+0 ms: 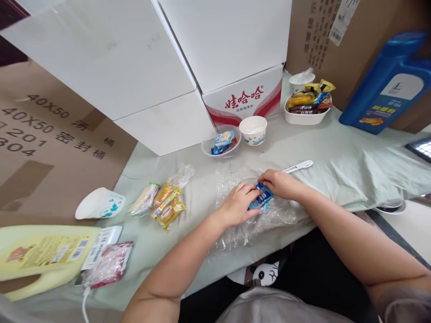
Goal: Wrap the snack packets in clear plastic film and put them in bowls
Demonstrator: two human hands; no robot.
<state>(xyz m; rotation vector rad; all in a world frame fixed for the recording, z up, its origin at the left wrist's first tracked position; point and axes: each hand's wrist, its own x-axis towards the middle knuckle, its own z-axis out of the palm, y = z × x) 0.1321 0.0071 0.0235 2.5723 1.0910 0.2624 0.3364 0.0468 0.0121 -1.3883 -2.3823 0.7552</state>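
Both of my hands meet over a clear plastic bag (279,215) spread on the pale green cloth (353,157). My left hand (237,204) and my right hand (281,184) together pinch a small blue snack packet (260,198) lying on that bag. Whether the packet is inside the bag or on top of it is unclear. A white pen-like tool (298,167) lies just behind my right hand.
A clear bowl (220,143) with blue packets and a white paper cup (253,130) stand behind. White tray of snacks (306,110) far right, blue jug (390,85). Bagged yellow snacks (166,202), tipped cup (99,204), yellow bottle (40,255) at left. Cardboard boxes surround.
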